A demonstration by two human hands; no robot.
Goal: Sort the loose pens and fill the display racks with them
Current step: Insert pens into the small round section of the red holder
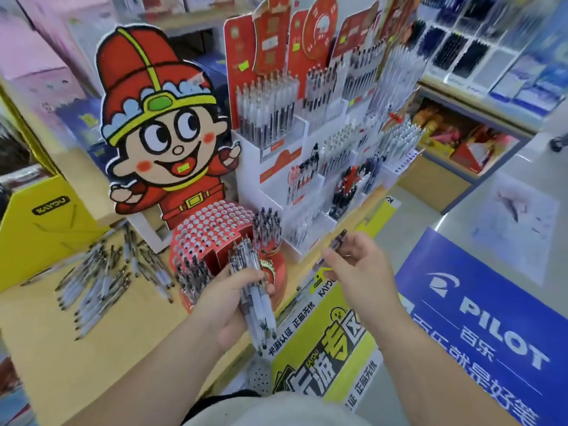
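Head view: gripping a bundle of pens [256, 305] in the left hand [226, 305], fingers curled round it, before the round red rack [212, 232]; pinching a single pen [338, 239] in the right hand [358, 267]; loose pens [98, 281] strewn leftward on table [46, 333].

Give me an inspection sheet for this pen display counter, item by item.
Surface: tan counter, pens scattered across its left part.
Job's things: loose pens lying flat on the counter; round red rack beside white tiered racks holding upright pens.
Clutter: yellow box, cartoon cutout.
Hands: left hand grips a pen bundle; right hand pinches one dark pen.
Cables: nothing seen.
Surroundings: blue Pilot sign at right, stocked shelves behind.
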